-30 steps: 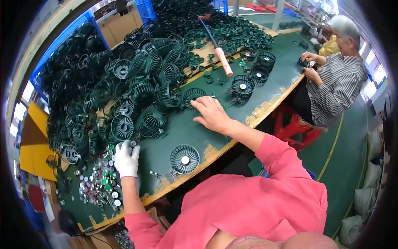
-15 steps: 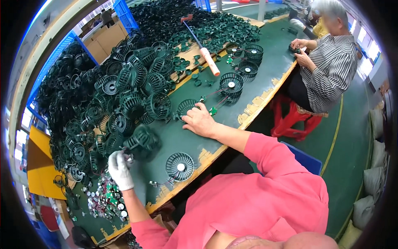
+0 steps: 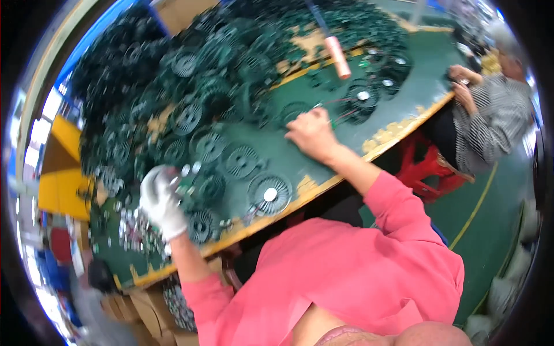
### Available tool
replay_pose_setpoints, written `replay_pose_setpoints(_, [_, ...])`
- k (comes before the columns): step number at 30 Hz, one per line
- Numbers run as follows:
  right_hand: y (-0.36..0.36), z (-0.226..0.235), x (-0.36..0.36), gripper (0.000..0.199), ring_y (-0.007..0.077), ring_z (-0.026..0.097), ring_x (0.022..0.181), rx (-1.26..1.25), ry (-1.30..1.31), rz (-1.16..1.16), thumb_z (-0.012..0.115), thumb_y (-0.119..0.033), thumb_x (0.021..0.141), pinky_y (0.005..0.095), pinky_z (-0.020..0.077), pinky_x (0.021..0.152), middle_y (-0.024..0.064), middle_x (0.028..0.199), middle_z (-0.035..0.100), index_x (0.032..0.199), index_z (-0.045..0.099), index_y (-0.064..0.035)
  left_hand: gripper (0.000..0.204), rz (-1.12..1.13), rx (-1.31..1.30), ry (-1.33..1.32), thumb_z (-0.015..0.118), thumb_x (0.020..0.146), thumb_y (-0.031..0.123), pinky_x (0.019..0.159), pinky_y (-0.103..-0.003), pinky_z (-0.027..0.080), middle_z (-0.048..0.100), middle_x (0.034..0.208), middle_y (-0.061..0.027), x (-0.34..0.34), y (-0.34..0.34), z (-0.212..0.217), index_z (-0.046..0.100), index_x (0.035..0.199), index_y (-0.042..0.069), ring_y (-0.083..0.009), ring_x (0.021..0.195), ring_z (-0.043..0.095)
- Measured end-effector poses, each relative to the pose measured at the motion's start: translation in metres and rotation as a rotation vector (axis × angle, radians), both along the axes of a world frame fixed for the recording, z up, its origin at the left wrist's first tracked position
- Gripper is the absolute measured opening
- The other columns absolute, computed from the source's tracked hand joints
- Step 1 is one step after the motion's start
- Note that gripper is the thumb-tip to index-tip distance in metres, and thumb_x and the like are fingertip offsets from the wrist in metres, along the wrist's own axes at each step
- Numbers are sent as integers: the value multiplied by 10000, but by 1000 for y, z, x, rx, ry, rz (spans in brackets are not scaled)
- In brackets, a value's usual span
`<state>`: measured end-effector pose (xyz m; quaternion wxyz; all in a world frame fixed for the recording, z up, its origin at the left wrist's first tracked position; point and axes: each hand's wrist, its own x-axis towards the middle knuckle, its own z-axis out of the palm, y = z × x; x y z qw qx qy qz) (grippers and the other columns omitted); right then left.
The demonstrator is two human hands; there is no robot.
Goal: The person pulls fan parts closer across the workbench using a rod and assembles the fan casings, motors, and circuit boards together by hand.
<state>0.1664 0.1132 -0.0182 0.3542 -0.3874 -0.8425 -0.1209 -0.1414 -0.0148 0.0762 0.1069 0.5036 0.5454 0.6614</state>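
Observation:
My left hand (image 3: 163, 202), in a white glove, is raised by the near left of the table with its fingers curled. Small silvery motors (image 3: 191, 169) show at its fingertips, blurred. Bare, my right hand (image 3: 313, 135) bends its fingers over the near rim of a dark green round fan cage (image 3: 295, 109), partly covering it. Between the hands lies a fan cage with a white-centred motor (image 3: 269, 194). Loose fan cages (image 3: 241, 161) lie beside it, and another cage (image 3: 202, 225) is close to my left wrist.
A large heap of green fan cages (image 3: 184, 118) covers the far left. Loose motors (image 3: 138, 230) lie at the near left. Motor-fitted cages (image 3: 362, 97) and an orange-handled tool (image 3: 338, 59) are beyond my right hand. A co-worker in stripes (image 3: 490, 115) sits at the right.
The view has swung, shifting the scene. A cage blurred in motion beside my left hand now shows no longer there; several cages lie between the heap and table edge. My right hand keeps to its cage.

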Motion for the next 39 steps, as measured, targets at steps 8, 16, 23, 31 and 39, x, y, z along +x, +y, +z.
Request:
replay_pose_setpoints(8, [-85, 74, -15, 256, 189, 539, 723, -134, 75, 480, 734, -191, 725, 446, 369, 946, -5, 729, 533, 967, 674, -130, 111, -131, 63, -35, 554, 934, 106, 637, -197, 408, 573, 800, -22, 8, -23, 0, 603, 947, 7, -60, 692, 488])
replay_pose_setpoints(16, [-115, 41, -36, 393, 171, 530, 722, -206, -151, 610, 769, -288, 700, 479, 380, 956, -4, 779, 513, 1040, 650, -131, 699, -367, 75, -38, 234, 949, 623, 853, -424, 462, 479, 826, -94, 25, -57, -5, 529, 796, 8, -207, 755, 488])
replay_pose_setpoints(23, [-109, 63, -39, 481, 220, 567, 795, -258, 4, 598, 741, -340, 743, 447, 396, 931, 41, 862, 588, 1127, 610, -82, 687, -563, 5, -106, 268, 974, 578, 619, -261, 388, 583, 839, -89, 48, -71, -32, 656, 806, 36, -146, 671, 502])
replay_pose_setpoints(31, [-108, 72, -52, 282, 235, 597, 764, -692, 297, 850, 693, -142, 820, 322, 468, 694, 95, 861, 642, 1064, 635, -13, 609, -701, -24, -10, 308, 988, 510, 712, -327, 471, 626, 846, -131, 72, -66, -27, 642, 839, 23, -235, 803, 606])
replay_pose_setpoints(39, [-101, 95, -38, 198, 5, 534, 584, -1752, 714, 686, 532, -178, 964, 148, 423, 488, 3, 743, 611, 1046, 629, -26, 337, -720, -497, -394, 428, 971, 300, 725, -263, 447, 564, 850, -104, 74, -75, -7, 569, 944, -5, -145, 797, 553])
